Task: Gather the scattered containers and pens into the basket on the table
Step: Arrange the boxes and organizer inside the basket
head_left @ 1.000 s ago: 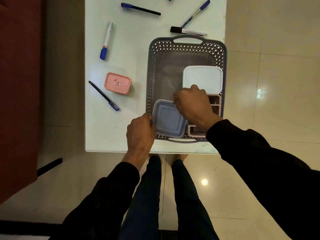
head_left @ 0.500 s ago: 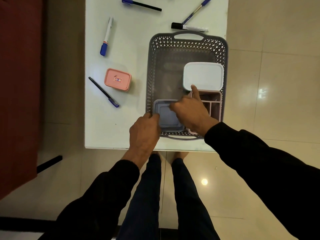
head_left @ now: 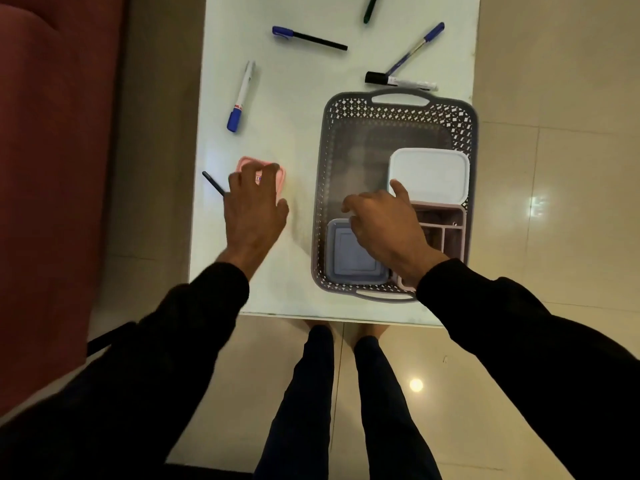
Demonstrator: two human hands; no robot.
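Observation:
The grey perforated basket [head_left: 398,112] sits on the right of the white table [head_left: 277,98]. It holds a blue-grey lidded container [head_left: 349,258], a white lidded container [head_left: 429,171] and a pink divided tray [head_left: 443,223]. My right hand [head_left: 384,226] hovers over the basket with loose fingers and holds nothing. My left hand [head_left: 252,209] lies spread over the small pink container [head_left: 281,176], fingertips at its far edge. A black pen [head_left: 213,183] pokes out beside that hand. Several pens and markers lie further back, among them a blue-capped marker [head_left: 241,97] and a black-capped marker [head_left: 400,81].
A red-brown sofa [head_left: 52,133] stands close along the table's left side. The near table edge [head_left: 329,317] is just above my legs. Beige tiled floor [head_left: 554,202] lies to the right of the table.
My left hand left the blue-grey container and moved left onto the pink container. The blue-grey container now rests in the basket, and my right hand has lifted off it.

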